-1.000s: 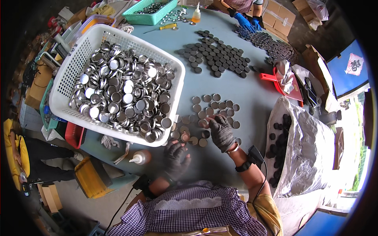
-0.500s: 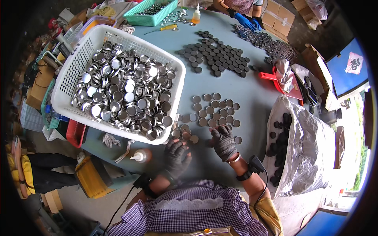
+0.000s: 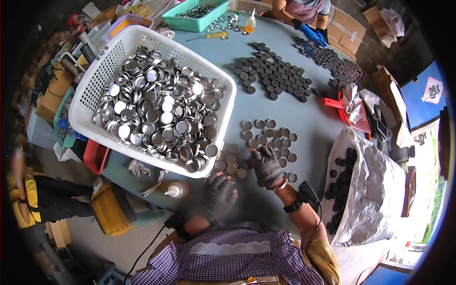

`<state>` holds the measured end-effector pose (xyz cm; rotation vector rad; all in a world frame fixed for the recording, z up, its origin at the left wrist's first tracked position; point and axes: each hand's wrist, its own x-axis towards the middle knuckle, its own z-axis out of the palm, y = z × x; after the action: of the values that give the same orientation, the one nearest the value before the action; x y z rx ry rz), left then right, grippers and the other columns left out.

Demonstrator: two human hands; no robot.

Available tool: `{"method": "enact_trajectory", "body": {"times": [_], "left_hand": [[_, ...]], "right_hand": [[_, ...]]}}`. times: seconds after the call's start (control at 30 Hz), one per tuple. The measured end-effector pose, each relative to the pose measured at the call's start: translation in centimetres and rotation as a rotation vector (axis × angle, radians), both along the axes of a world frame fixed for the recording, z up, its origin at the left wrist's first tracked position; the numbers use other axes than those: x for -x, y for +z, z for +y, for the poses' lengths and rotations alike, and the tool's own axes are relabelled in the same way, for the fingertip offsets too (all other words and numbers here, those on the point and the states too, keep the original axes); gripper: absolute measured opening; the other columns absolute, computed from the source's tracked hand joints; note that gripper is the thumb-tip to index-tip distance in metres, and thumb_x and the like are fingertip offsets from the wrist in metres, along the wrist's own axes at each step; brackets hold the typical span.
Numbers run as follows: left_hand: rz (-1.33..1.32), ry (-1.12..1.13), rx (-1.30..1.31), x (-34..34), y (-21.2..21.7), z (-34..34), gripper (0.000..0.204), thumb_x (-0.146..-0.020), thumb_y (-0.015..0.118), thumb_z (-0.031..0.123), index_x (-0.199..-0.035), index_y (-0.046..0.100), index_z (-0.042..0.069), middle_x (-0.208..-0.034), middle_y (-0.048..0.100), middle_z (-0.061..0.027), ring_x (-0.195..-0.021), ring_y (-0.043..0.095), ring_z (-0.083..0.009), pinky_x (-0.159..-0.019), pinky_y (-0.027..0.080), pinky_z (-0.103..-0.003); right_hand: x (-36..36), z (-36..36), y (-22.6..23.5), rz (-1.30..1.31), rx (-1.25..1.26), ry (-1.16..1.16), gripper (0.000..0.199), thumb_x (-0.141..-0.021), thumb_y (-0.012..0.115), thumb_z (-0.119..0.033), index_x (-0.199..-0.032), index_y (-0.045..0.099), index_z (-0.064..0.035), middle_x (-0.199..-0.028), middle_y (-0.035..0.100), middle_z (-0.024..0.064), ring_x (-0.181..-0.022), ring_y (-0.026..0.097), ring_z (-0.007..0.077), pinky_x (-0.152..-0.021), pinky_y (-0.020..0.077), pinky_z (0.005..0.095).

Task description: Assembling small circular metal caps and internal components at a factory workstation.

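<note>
My left hand (image 3: 220,194), in a dark fingerless glove, is open above the table's near side, its fingers loosely apart with nothing visible in them. Just beyond its fingertips is a small cluster of round metal caps (image 3: 232,168). My right hand (image 3: 267,167), gloved alike, reaches over the near-left edge of a group of shallow round caps (image 3: 277,134). Its fingers are bent but apart, and their tips hide some caps beneath. To the left, a large white perforated basket (image 3: 228,118) is heaped with shiny metal caps (image 3: 161,109).
A squeeze bottle (image 3: 177,190) stands left of my left hand. Dark discs (image 3: 275,73) are spread farther off. A silvery sack (image 3: 365,190) with black pieces lies right, below a red dustpan (image 3: 356,114). A co-worker's blue-gloved hand (image 3: 313,35) is at the far edge.
The view has shifted, so the table's contents sit lower and farther right. Against the table, my right hand has moved left and slightly forward over the caps. My left hand stays near the small cluster.
</note>
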<state>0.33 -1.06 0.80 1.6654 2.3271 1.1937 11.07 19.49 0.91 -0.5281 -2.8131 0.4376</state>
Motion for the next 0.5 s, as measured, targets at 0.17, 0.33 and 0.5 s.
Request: {"method": "enact_trajectory", "body": {"times": [0.17,0.33,0.5], "left_hand": [[-0.024,-0.018,0.023,0.1,0.2,0.0,0.026,-0.073,0.071,0.019,-0.095,0.065,0.006,-0.109,0.061,-0.0091,-0.115,0.051,-0.0330,-0.100,0.040,-0.046],[0.003,-0.033,0.016,0.2,-0.5,-0.1,0.030,-0.073,0.073,0.019,-0.100,0.064,0.007,-0.114,0.058,-0.0097,-0.118,0.048,-0.0331,-0.099,0.040,-0.047],[-0.001,-0.017,0.005,0.0,-0.1,0.1,0.031,-0.073,0.074,0.018,-0.100,0.063,0.007,-0.114,0.057,-0.0089,-0.119,0.047,-0.0332,-0.099,0.040,-0.047]], "right_hand": [[1.0,0.3,1.4,0.034,0.121,-0.059,0.043,-0.070,0.066,-0.017,-0.110,0.059,-0.0048,-0.101,0.061,0.0131,-0.104,0.054,0.0324,-0.095,0.0404,0.0468],[5.7,0.5,0.7,0.173,0.016,0.066,0.038,-0.069,0.064,-0.011,-0.106,0.059,-0.0050,-0.100,0.065,0.0145,-0.115,0.053,0.0341,-0.101,0.0384,0.0477],[7.4,1.7,-0.6,0.227,0.002,0.069,0.028,-0.070,0.066,-0.014,-0.097,0.062,-0.0044,-0.098,0.065,0.0125,-0.107,0.055,0.0320,-0.094,0.0428,0.0477]]}}
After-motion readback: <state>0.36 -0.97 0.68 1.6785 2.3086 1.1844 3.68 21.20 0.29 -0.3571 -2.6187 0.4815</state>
